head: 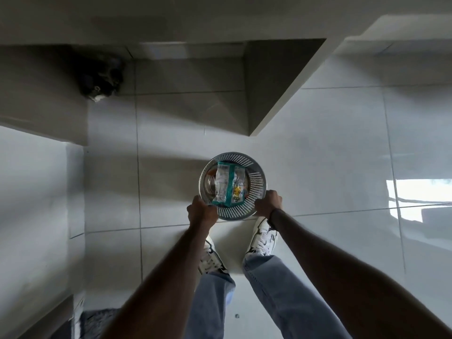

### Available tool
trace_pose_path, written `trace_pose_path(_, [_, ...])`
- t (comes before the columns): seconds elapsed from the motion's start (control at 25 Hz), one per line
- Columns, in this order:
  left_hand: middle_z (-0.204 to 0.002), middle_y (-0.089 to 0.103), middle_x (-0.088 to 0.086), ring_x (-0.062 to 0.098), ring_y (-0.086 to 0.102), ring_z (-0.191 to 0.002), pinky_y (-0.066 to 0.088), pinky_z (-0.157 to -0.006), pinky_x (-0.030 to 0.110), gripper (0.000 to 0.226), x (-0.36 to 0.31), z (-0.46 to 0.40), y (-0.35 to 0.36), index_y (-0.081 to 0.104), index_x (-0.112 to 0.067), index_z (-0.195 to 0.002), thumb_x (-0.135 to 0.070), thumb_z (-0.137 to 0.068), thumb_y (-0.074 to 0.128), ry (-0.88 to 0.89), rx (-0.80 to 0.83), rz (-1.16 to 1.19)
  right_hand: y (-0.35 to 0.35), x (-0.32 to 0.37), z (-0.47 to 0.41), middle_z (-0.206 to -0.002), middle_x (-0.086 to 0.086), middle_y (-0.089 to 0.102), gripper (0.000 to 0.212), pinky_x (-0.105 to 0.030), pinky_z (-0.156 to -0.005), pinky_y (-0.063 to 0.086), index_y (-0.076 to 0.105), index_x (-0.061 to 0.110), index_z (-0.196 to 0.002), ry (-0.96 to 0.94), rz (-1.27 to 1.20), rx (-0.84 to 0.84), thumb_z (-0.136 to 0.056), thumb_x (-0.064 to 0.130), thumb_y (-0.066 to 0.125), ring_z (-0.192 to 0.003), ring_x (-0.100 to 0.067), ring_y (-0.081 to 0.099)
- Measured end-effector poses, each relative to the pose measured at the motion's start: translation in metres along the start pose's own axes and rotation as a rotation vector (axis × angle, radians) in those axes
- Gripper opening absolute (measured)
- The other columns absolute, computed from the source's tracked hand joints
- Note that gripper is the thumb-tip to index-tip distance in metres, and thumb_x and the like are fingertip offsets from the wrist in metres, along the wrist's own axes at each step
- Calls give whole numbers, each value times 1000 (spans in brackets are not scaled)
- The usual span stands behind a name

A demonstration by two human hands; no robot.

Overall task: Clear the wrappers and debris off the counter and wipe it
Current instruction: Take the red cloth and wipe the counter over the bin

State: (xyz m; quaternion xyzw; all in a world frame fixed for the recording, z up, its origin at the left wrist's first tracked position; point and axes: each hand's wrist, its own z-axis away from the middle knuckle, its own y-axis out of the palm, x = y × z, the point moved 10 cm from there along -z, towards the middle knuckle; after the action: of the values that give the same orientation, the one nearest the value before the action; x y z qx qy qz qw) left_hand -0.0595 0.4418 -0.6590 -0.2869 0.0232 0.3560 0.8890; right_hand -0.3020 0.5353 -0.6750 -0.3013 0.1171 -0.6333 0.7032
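A round slotted waste basket [241, 160] stands on the white tiled floor just ahead of my feet. A clear wrapper with teal edges and a yellow print [228, 185] lies across its top, with other debris dimly visible under it. My left hand [202, 209] grips the near left of the basket's rim. The near right of the rim is held by my right hand [268, 203]. Both arms reach straight down from the bottom of the view.
A counter corner [288, 86] juts over the floor at upper right of the basket. A dark bundle [101, 80] sits in the shadowed recess at upper left. A wall [36, 192] runs along the left. My white shoes [263, 237] stand behind the basket.
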Motion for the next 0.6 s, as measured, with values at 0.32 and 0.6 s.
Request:
trace_pose_path(0.32, [-123, 73, 21, 35, 73, -106, 63, -79, 35, 37, 1, 135, -106, 66, -5, -120, -18, -86, 69, -40, 49, -96, -77, 18, 177, -90, -23, 76, 21, -49, -79, 62, 78, -1, -87, 45, -95, 85, -81, 11, 61, -87, -37, 73])
trace_pose_path(0.6, [-119, 74, 22, 42, 75, -110, 62, -95, 46, 32, -20, 277, -225, 65, 7, -123, -1, -93, 66, -98, 140, 85, -164, 102, 353, -89, -17, 73, 23, -30, -63, 44, 79, 5, -94, -65, -17, 44, -81, 21, 67, -86, -32, 68])
